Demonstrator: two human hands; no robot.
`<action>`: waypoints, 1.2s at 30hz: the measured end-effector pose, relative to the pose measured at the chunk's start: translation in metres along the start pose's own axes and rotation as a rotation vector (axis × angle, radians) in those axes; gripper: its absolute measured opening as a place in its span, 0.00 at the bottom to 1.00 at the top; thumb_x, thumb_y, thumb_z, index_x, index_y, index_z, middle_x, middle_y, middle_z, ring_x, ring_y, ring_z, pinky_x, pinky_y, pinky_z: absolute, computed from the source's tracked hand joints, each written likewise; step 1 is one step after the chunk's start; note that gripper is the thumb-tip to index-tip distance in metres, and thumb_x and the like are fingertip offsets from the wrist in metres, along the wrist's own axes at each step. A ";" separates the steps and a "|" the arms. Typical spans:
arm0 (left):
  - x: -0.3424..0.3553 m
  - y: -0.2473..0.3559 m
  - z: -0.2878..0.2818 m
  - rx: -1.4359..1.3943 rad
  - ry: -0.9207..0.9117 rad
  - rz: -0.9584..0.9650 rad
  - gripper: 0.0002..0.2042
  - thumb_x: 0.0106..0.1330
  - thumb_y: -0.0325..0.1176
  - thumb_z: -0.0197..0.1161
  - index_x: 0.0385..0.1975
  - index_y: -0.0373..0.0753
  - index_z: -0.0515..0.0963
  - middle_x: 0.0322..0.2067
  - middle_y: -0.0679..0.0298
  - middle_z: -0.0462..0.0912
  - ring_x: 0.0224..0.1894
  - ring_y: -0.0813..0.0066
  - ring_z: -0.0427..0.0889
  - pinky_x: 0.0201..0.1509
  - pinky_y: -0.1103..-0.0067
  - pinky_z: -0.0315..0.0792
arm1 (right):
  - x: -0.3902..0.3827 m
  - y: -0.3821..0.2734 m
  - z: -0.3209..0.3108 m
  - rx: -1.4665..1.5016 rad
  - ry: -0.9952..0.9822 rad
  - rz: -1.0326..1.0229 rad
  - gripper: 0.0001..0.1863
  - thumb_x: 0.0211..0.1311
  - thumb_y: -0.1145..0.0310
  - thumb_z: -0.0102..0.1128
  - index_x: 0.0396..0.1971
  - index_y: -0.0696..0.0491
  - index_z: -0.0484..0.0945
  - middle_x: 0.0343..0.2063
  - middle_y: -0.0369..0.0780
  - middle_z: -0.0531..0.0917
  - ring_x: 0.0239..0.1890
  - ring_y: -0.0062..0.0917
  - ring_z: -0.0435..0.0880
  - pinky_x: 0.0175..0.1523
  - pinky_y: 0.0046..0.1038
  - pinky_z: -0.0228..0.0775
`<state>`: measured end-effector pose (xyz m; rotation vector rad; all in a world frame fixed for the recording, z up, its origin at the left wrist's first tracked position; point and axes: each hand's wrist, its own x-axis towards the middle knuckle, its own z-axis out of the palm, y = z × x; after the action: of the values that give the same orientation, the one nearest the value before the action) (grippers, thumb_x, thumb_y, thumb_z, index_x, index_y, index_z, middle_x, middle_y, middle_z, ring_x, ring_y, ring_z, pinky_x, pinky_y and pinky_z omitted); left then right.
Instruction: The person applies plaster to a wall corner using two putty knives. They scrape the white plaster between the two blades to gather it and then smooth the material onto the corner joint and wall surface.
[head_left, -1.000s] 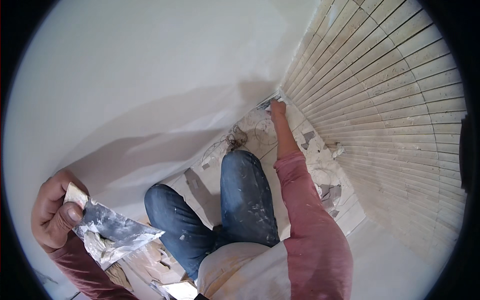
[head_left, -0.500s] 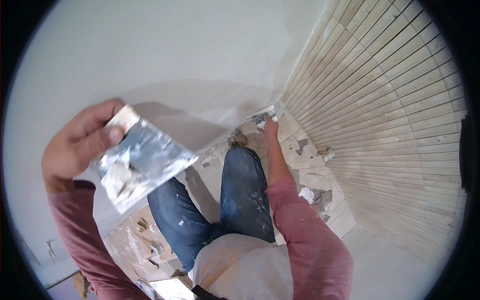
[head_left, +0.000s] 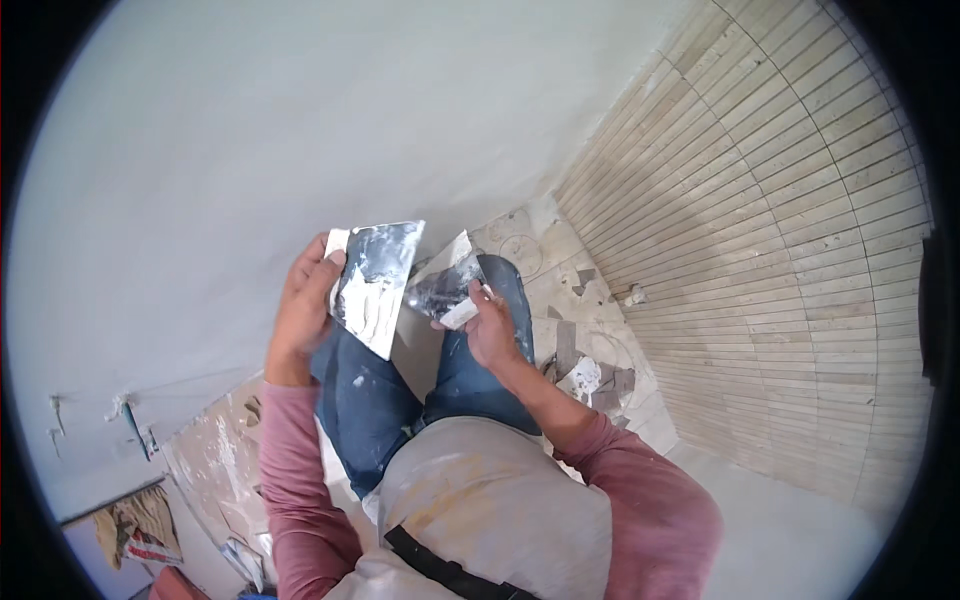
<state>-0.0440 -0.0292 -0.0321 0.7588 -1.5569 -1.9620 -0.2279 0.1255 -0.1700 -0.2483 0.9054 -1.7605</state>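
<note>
In my left hand [head_left: 302,308] is a wide metal putty knife [head_left: 385,262], gripped along its pale back edge. White filler is smeared over the lower part of its blade. My right hand [head_left: 490,328] grips a second metal putty knife [head_left: 440,283] by its light edge, the blade streaked with grey and white. Both blades are held over my knees, their edges close together between my hands. Whether they touch I cannot tell.
A smooth pale wall [head_left: 220,150] rises ahead, meeting a wall of narrow beige tiles [head_left: 760,240] at right. Broken scraps and a white lump [head_left: 582,377] litter the tiled floor [head_left: 540,240]. Cloth or sacking [head_left: 145,525] lies at lower left, below pipe fittings [head_left: 130,415] on the wall.
My left hand has brought its putty knife rightward and turned it more upright. My right hand has come back from the floor corner toward my knees, its putty knife now in plain view.
</note>
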 end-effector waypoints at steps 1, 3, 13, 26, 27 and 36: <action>-0.013 -0.022 0.002 -0.206 0.163 0.019 0.11 0.76 0.32 0.53 0.51 0.34 0.75 0.41 0.67 0.83 0.41 0.82 0.81 0.45 0.82 0.76 | -0.004 0.002 0.007 -0.121 0.036 -0.018 0.20 0.78 0.57 0.47 0.57 0.58 0.71 0.45 0.44 0.83 0.48 0.33 0.86 0.44 0.43 0.82; -0.033 -0.055 0.001 -0.491 0.383 0.113 0.10 0.76 0.31 0.52 0.50 0.34 0.75 0.42 0.63 0.83 0.42 0.77 0.84 0.46 0.78 0.78 | -0.022 -0.003 0.020 -0.260 -0.004 -0.068 0.22 0.78 0.58 0.48 0.59 0.61 0.69 0.40 0.42 0.83 0.47 0.29 0.85 0.45 0.36 0.81; -0.067 -0.076 0.027 -0.798 0.804 0.228 0.12 0.78 0.35 0.48 0.53 0.37 0.72 0.46 0.63 0.83 0.45 0.74 0.85 0.47 0.75 0.81 | -0.032 -0.006 0.102 -0.941 -0.670 -1.137 0.18 0.73 0.69 0.48 0.60 0.55 0.73 0.56 0.54 0.78 0.55 0.52 0.80 0.59 0.45 0.72; -0.085 -0.039 -0.018 -0.524 0.548 0.158 0.13 0.77 0.32 0.49 0.52 0.32 0.74 0.43 0.64 0.81 0.44 0.81 0.79 0.49 0.81 0.74 | 0.010 -0.102 0.117 -1.647 -0.815 -1.108 0.26 0.52 0.81 0.57 0.51 0.44 0.84 0.56 0.37 0.81 0.50 0.37 0.79 0.55 0.39 0.75; -0.083 -0.036 -0.020 -0.432 0.489 0.072 0.13 0.77 0.32 0.50 0.53 0.31 0.74 0.44 0.64 0.81 0.45 0.82 0.79 0.50 0.81 0.74 | 0.004 -0.111 0.126 -1.684 -0.946 -1.218 0.24 0.53 0.76 0.61 0.51 0.41 0.84 0.55 0.34 0.81 0.50 0.34 0.79 0.54 0.39 0.75; -0.070 -0.023 -0.009 -0.110 0.394 0.102 0.13 0.77 0.33 0.50 0.52 0.33 0.76 0.43 0.65 0.82 0.45 0.81 0.78 0.50 0.80 0.73 | -0.036 -0.132 0.165 -2.080 -1.196 -1.279 0.19 0.56 0.66 0.62 0.49 0.36 0.83 0.53 0.29 0.82 0.51 0.28 0.78 0.57 0.40 0.76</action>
<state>0.0102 0.0182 -0.0491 0.9337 -1.2190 -1.6852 -0.2152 0.0986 0.0424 -3.1891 1.2221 -0.2590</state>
